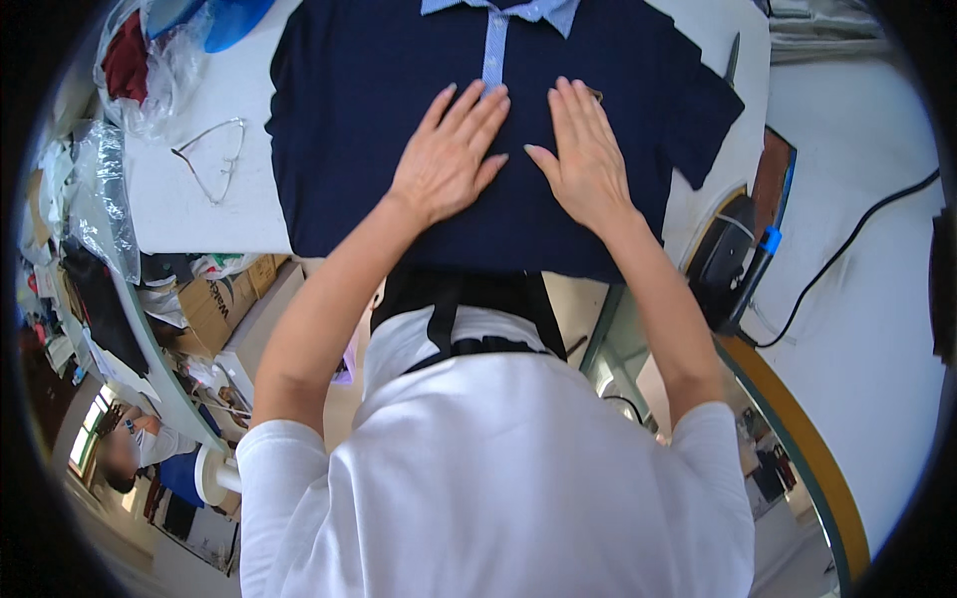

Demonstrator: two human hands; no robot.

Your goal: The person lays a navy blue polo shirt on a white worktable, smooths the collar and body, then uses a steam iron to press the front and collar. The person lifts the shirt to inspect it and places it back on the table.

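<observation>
Spread over the white table before me is a navy short-sleeved polo shirt (344, 119), front side up. Its collar (549, 13) and button placket (494, 52) are light blue, and the hem hangs over the near table edge. My left hand (452, 146) lies flat on the chest, fingertips at the lower end of the placket. To its right, my right hand (587, 149) rests palm down with the thumb apart, partly covering a small gold-coloured mark (596, 95) on the shirt. Neither hand grips anything.
Eyeglasses (217, 161) lie on the table (179, 228) at left, near clear plastic bags (105, 194). A corded iron (721, 254) stands at right, its black cable (830, 247) trailing away. Below left is a cardboard box (217, 306); a seated person (161, 441) is farther off.
</observation>
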